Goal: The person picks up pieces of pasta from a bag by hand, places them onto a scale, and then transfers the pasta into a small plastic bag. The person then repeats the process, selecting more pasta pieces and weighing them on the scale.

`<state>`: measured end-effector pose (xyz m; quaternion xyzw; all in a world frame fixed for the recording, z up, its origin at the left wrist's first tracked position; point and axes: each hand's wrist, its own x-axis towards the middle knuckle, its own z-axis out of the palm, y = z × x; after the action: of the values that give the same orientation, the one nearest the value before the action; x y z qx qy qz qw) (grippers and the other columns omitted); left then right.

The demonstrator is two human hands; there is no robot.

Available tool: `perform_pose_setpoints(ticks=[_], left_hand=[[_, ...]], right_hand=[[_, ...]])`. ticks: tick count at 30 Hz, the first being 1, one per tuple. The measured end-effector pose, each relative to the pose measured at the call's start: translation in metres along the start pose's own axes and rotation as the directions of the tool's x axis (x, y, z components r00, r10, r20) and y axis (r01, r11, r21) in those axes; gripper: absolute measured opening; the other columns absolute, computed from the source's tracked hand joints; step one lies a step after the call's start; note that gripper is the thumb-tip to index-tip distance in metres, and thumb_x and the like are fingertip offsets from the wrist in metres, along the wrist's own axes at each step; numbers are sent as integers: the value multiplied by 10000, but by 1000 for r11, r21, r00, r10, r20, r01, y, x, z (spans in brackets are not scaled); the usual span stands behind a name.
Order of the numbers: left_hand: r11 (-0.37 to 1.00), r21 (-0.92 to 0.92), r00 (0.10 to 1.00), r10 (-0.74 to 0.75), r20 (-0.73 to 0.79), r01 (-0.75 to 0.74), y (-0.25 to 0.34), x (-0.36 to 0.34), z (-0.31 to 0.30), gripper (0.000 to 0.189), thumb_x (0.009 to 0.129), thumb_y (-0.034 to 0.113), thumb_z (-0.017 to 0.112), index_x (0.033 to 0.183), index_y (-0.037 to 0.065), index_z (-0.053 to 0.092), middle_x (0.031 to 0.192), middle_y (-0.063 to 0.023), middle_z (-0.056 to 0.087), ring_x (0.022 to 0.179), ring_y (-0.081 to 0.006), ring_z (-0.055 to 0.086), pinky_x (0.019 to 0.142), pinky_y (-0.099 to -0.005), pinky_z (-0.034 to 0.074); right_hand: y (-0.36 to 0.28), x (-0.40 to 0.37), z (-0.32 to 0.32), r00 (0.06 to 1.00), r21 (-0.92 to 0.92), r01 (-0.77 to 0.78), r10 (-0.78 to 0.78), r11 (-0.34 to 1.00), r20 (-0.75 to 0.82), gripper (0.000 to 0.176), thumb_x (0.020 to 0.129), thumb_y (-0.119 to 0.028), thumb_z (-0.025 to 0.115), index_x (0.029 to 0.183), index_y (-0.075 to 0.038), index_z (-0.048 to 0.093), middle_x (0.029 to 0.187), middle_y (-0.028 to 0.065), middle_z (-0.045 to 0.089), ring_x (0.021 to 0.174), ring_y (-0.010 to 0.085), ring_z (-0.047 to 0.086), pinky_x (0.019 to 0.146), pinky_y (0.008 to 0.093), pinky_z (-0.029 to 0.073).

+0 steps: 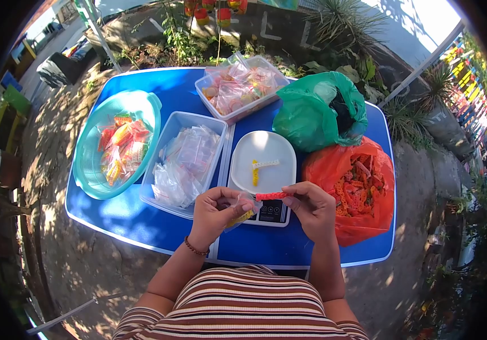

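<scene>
In the head view, my left hand (219, 212) pinches a small clear plastic bag (237, 220) with yellow pieces inside. My right hand (311, 208) holds a red bumpy strip (270, 196) between thumb and fingers, its far end at the bag's mouth. Both hands are over the near edge of a white digital scale (263, 144). On its pan lie a yellow strip (255, 173) and a white strip (267, 164), touching or nearly so. My right hand partly covers the scale's dark button panel (270, 212).
A red bag (362, 224) of coloured strips stands right, with a green plastic bag (297, 122) behind. Left are a teal basin (87, 170) of filled packets and a clear tub (218, 127) of empty bags. Another tub (233, 118) of packets sits at the back of the blue table (124, 212).
</scene>
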<state>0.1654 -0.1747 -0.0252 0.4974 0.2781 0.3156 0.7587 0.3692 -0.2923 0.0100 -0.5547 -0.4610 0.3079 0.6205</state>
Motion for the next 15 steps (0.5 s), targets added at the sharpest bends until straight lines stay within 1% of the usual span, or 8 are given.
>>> perform_pose_setpoints(ticks=[3, 5, 8, 9, 11, 13, 14, 15], left_hand=[[999, 37, 998, -16, 55, 14, 2, 1, 1, 305, 832, 103, 869, 1055, -24, 704, 970, -134, 774, 864, -146, 748, 794, -284, 611], [998, 69, 994, -11, 107, 3, 2, 1, 2, 308, 855, 113, 851, 1089, -30, 712, 982, -121, 773, 892, -146, 746, 804, -278, 607], [992, 124, 981, -61, 186, 38, 1, 1, 3, 328, 878, 122, 834, 1140, -34, 714, 999, -105, 769, 921, -131, 732, 816, -263, 593], [988, 144, 973, -89, 213, 59, 1, 1, 5, 338, 883, 124, 830, 1157, -35, 712, 1005, -100, 767, 929, -123, 726, 820, -257, 588], [995, 75, 968, -87, 234, 71, -3, 0, 9, 336, 900, 130, 815, 1171, -37, 710, 1017, -94, 763, 934, -111, 713, 823, -244, 574], [997, 43, 969, -79, 234, 71, -6, 1, 10, 320, 920, 132, 795, 1177, -36, 708, 1030, -93, 761, 937, -105, 706, 824, -237, 564], [997, 44, 972, -75, 222, 67, -7, 1, 10, 305, 932, 132, 782, 1177, -35, 707, 1036, -95, 760, 939, -105, 705, 824, -236, 562], [997, 46, 975, -72, 209, 64, -8, 0, 9, 291, 944, 131, 768, 1176, -34, 706, 1043, -97, 760, 940, -105, 704, 824, -234, 559]], right_hand=[[-2, 0, -1, 998, -50, 13, -10, 999, 57, 217, 884, 105, 717, 1090, 42, 737, 1002, 74, 712, 889, 113, 676, 781, 226, 523], [0, 0, -3, 994, -77, 25, -16, 997, 112, 230, 886, 106, 713, 1101, 29, 744, 976, 69, 716, 870, 105, 674, 755, 229, 525], [-12, 3, 1, 983, -240, 41, 4, 970, 184, 185, 887, 115, 709, 1059, 50, 727, 958, 96, 704, 901, 130, 682, 767, 249, 538], [-9, 2, 5, 993, -167, -24, 43, 986, 113, 164, 887, 107, 713, 1038, 47, 730, 949, 94, 700, 884, 125, 678, 749, 242, 531], [2, 1, 16, 991, -8, -136, 136, 991, -21, 122, 887, 91, 722, 997, 39, 736, 929, 89, 693, 851, 115, 670, 712, 227, 519], [-2, 3, 18, 996, -151, -75, 81, 986, 35, 36, 924, 31, 704, 951, 36, 727, 905, 75, 679, 846, 113, 649, 717, 236, 506], [-3, 4, 19, 996, -219, -41, 57, 975, 68, 46, 942, 1, 695, 929, 35, 723, 893, 69, 671, 843, 112, 639, 719, 241, 499], [-2, 6, 19, 992, -255, 64, -35, 965, 119, 73, 954, -23, 679, 928, 30, 723, 895, 69, 665, 850, 120, 631, 734, 251, 495]])
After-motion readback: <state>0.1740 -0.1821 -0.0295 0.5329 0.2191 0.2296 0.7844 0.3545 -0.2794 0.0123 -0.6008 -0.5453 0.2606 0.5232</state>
